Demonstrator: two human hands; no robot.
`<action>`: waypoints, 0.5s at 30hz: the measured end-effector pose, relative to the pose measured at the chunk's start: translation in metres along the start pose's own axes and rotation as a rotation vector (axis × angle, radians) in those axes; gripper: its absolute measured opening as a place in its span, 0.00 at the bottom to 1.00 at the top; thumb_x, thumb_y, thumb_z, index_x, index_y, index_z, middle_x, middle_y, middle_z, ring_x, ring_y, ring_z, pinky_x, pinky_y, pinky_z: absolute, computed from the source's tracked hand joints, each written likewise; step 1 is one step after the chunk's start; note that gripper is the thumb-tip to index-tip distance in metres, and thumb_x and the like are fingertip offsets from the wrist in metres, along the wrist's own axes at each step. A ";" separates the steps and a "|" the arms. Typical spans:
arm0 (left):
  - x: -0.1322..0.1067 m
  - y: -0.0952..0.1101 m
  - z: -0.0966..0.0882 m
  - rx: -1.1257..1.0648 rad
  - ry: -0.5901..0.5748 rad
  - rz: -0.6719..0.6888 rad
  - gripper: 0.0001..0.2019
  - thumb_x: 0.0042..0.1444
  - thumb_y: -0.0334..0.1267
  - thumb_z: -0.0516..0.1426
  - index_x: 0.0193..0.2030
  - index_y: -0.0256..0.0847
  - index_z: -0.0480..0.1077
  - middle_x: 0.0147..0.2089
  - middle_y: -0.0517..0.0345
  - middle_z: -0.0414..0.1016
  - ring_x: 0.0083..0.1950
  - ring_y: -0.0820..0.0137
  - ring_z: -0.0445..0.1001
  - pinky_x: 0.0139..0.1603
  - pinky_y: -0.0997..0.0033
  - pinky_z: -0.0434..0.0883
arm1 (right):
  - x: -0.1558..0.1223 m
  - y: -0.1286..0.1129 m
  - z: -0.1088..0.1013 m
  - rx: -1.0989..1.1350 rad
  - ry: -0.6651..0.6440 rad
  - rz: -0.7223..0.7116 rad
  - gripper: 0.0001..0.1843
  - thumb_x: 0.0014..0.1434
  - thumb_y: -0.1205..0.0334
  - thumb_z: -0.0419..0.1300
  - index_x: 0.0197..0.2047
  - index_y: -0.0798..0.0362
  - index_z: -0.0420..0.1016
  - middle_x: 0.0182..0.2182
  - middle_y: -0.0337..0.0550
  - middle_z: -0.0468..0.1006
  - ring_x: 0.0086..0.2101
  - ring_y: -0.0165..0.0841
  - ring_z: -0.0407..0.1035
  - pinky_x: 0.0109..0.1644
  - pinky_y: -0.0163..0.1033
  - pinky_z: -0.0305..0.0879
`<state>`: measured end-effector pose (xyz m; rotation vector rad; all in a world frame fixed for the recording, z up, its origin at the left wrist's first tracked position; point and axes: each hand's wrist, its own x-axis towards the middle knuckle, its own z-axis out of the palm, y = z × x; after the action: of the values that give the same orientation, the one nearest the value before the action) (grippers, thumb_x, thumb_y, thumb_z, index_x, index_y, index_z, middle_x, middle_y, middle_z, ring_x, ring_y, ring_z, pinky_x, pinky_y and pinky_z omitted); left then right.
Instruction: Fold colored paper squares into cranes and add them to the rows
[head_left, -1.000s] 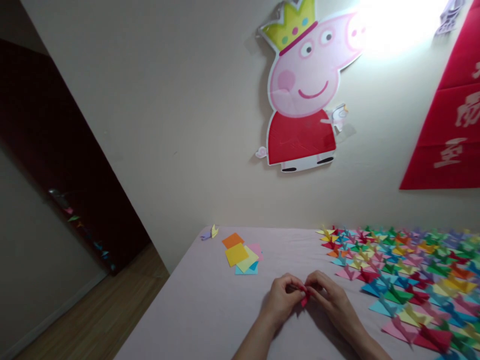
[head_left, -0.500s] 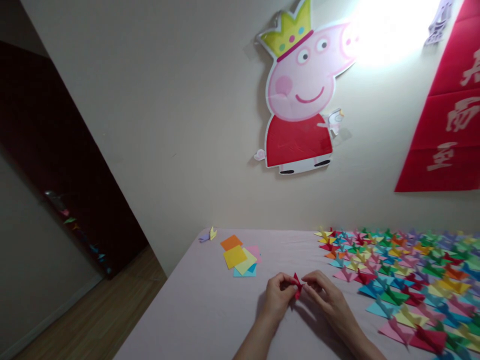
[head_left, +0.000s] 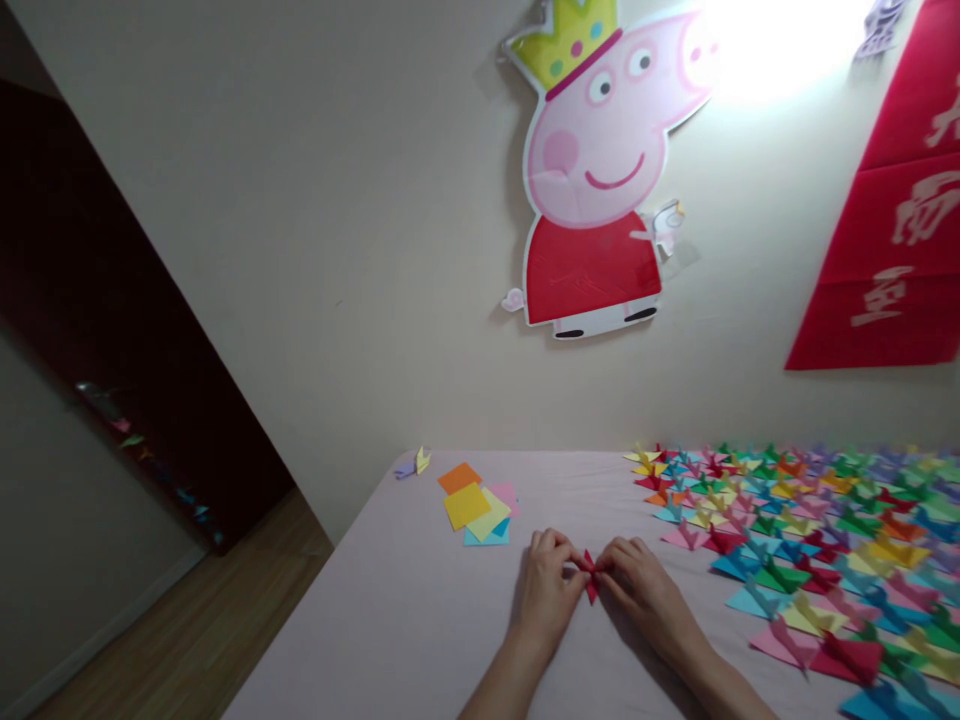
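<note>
A small red origami paper crane (head_left: 591,588), narrow and pointed at top and bottom, is held between my two hands over the table. My left hand (head_left: 550,578) pinches its left side between thumb and fingertips. From the other side, my right hand (head_left: 637,578) closes thumb and fingers on the right part of it. The fingertips cover the middle of the crane, so its exact folds cannot be made out.
Square paper sheets (head_left: 466,506) in several colours lie beyond my left hand on the pink-covered table (head_left: 390,620). Rows of finished paper cranes (head_left: 817,575) spread across the right side. Two small cranes (head_left: 414,464) sit at the far left corner, by the wall (head_left: 360,250).
My right hand has moved in and now grips the red crane, which it was beside before. The crane has turned slightly. The view has tilted down a little.
</note>
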<state>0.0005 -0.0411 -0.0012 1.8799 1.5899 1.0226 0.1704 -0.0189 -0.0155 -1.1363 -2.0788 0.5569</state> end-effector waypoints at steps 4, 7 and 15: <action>-0.001 -0.003 0.002 0.049 -0.019 0.000 0.08 0.53 0.27 0.61 0.32 0.45 0.75 0.42 0.59 0.73 0.49 0.63 0.68 0.51 0.64 0.64 | 0.001 0.000 0.002 -0.058 -0.034 -0.002 0.09 0.62 0.62 0.58 0.30 0.50 0.75 0.34 0.45 0.76 0.38 0.41 0.67 0.44 0.46 0.64; -0.001 -0.003 0.001 0.051 -0.014 -0.004 0.09 0.53 0.25 0.59 0.35 0.44 0.74 0.42 0.59 0.73 0.48 0.63 0.68 0.50 0.64 0.64 | 0.001 0.000 0.001 -0.070 -0.044 0.010 0.09 0.62 0.62 0.58 0.29 0.50 0.75 0.33 0.44 0.76 0.38 0.41 0.67 0.44 0.45 0.64; -0.004 0.002 -0.003 0.044 -0.044 0.087 0.14 0.51 0.23 0.57 0.39 0.48 0.73 0.45 0.62 0.70 0.51 0.65 0.66 0.50 0.66 0.64 | 0.001 0.008 -0.001 0.034 0.031 0.108 0.10 0.61 0.59 0.57 0.29 0.49 0.75 0.32 0.44 0.76 0.38 0.41 0.67 0.46 0.46 0.63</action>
<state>-0.0012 -0.0459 0.0009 2.0024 1.5294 0.9834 0.1750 -0.0133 -0.0198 -1.2354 -1.9830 0.6195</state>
